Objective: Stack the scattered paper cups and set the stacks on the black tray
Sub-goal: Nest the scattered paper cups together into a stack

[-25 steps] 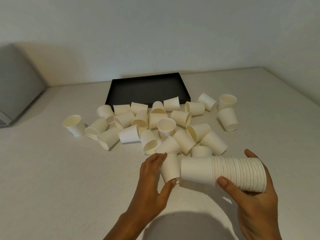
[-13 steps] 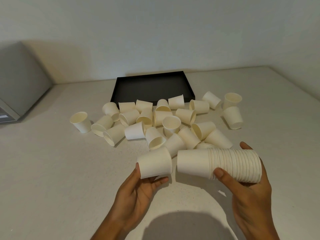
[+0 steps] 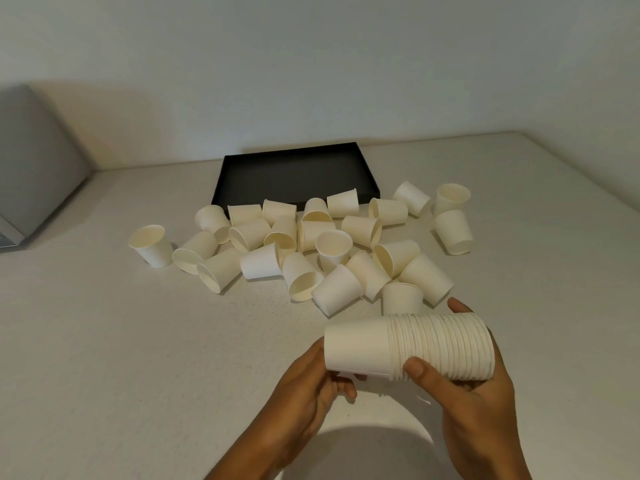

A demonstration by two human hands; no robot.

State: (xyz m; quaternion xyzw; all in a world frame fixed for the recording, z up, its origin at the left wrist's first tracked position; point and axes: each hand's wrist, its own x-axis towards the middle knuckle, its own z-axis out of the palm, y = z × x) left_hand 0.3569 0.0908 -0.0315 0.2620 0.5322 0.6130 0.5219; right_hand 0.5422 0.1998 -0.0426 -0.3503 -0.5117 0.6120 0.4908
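My left hand (image 3: 304,386) has just pushed one more cup onto the sideways stack of nested white paper cups (image 3: 408,346); right hand (image 3: 474,393) fingers curl round the stack. Loose white paper cups (image 3: 332,251) litter the worktop near the empty black rectangular tray (image 3: 294,171): plenty left.

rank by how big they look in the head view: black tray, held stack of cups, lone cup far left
1. stack of cups, though nearness to the camera inflates it
2. black tray, close to the stack in apparent size
3. lone cup

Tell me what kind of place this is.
Probably an indoor counter or worktop in a corner: a pale speckled surface meets plain white walls, with a grey appliance-like box at the left.
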